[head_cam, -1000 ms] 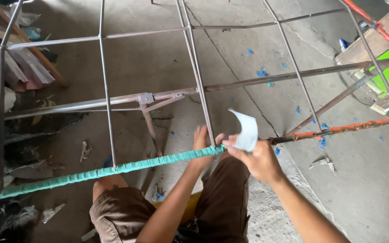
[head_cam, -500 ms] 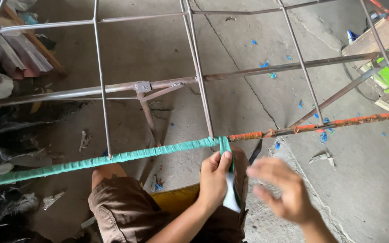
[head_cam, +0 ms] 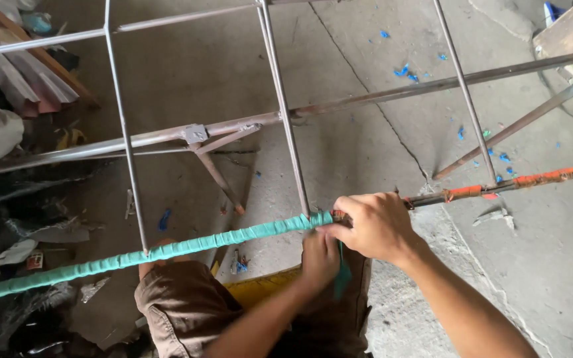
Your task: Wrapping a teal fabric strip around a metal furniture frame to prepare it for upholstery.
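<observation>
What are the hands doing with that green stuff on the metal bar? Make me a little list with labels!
right hand: right hand grips the bar at the end of the wrap
left hand: left hand under the bar, holding the loose teal strip
bar: metal frame bar, with teal wrap on its left part
further right: orange wrap
floor: concrete floor with blue scraps

Left of the hands, teal tape [head_cam: 167, 250] spirals around the bar [head_cam: 426, 197]; right of them the bar shows bare rusty brown, then patchy orange wrap [head_cam: 545, 177]. A teal strip [head_cam: 343, 278] hangs below the hands. Beneath lie brown shorts [head_cam: 187, 308], a yellow seat [head_cam: 260, 288], and a grey floor [head_cam: 366, 132] flecked with blue scraps [head_cam: 402, 70].
</observation>
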